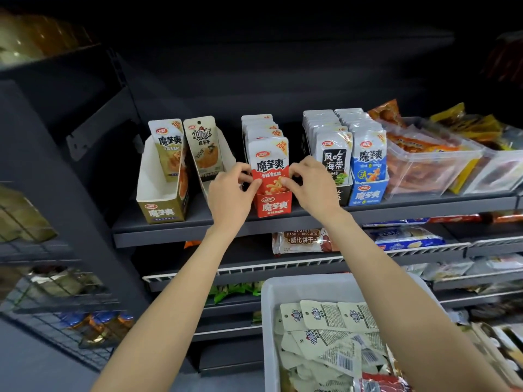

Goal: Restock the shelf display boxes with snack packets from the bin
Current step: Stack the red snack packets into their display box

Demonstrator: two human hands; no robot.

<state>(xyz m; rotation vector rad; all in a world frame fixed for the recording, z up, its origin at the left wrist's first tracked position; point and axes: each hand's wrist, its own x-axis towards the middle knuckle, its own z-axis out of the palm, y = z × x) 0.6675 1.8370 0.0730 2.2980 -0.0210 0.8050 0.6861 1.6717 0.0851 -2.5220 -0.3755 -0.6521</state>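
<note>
Front red packet (268,165) pinched between left fingers (252,184), right fingers (285,181).

Display boxes on the shelf: five, namely olive box (162,193), white box (219,154), red box (274,203), black box (341,190), blue box (368,193). Olive: one packet (169,148). White: one packet (204,147). Clear tubs, right: two. Grey bin (311,287), near: one. Hands: two.

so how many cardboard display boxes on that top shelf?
5, in a row: gold box far left, white box beside it, red box between left hand and right hand, then black box, then blue box. None seems hidden.
</note>
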